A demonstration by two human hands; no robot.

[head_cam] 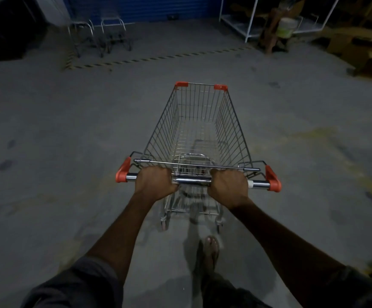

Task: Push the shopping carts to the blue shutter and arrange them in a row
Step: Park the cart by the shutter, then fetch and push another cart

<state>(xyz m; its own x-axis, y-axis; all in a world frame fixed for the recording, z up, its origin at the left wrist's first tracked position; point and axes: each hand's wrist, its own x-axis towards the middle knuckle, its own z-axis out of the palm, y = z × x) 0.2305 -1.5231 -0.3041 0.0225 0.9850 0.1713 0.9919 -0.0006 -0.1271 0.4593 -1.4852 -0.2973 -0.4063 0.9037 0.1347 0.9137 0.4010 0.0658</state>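
An empty wire shopping cart (231, 121) with orange corner caps stands in front of me on the grey concrete floor. My left hand (154, 182) and my right hand (228, 185) both grip its chrome handle bar (191, 181), a little apart. The cart points toward the blue shutter (147, 6) at the top of the view. Two other carts (101, 33) stand side by side in front of the shutter's left part, dim and blurred.
A yellow-black striped line (158, 58) runs across the floor before the shutter. A white metal rack (253, 18) with a pale bucket (288, 26) stands at the top right, and cardboard boxes (353, 45) lie right of it. A dark mass fills the top left corner. My sandalled foot (211, 247) is behind the cart.
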